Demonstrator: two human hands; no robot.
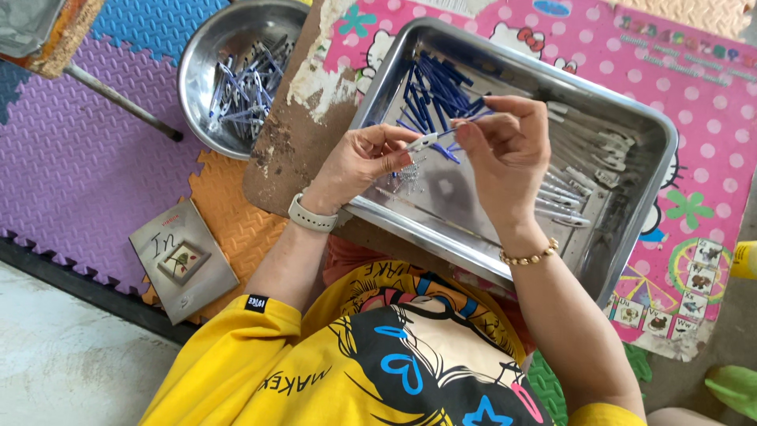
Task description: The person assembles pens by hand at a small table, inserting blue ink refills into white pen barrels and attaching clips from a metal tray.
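Can't really make out the tiny white piece [423, 142] pinched between the left hand [359, 162] fingertips and the right hand [505, 150], way too small. The little silvery bits [408, 178] just below the left fingers are a blur. Right palm hides part of the tray [631, 229] floor, and the grey thing [27, 24] up top-left is cut off by the edge.

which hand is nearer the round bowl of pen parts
Left. The left hand is over the tray's near-left part, closest to the round bowl; the right hand is farther right, mid-tray.
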